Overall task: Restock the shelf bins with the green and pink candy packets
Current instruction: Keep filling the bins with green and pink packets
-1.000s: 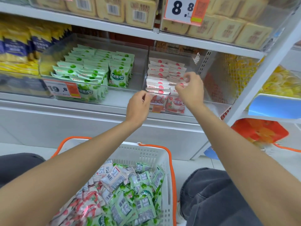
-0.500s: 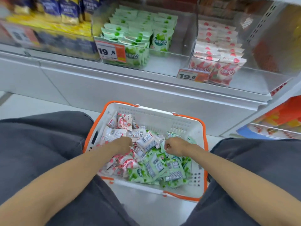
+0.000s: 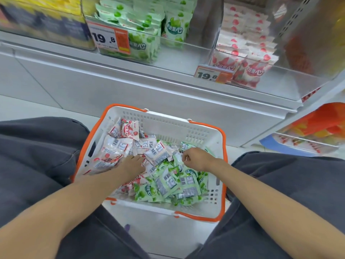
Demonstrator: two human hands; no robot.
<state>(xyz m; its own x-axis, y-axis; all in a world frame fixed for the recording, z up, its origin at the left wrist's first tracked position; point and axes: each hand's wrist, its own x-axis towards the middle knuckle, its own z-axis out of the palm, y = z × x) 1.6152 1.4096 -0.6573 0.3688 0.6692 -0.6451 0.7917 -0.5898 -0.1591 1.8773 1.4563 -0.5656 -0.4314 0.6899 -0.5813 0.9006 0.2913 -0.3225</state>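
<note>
- Fingers of the right hand [image 3: 196, 159] are curled, pinching the edge of a green candy packet [image 3: 177, 159].
- Fingers of the left hand [image 3: 133, 164] lie stretched flat on the pink candy packets [image 3: 115, 146].
- Both sorts are heaped in the white plastic basket with orange rim [image 3: 168, 126], below the clear shelf bins [image 3: 186, 51].

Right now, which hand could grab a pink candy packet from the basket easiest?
The left hand. It lies on the pink packets heaped on its side of the basket. The right hand is curled over the green packets, apparently pinching one.
</note>
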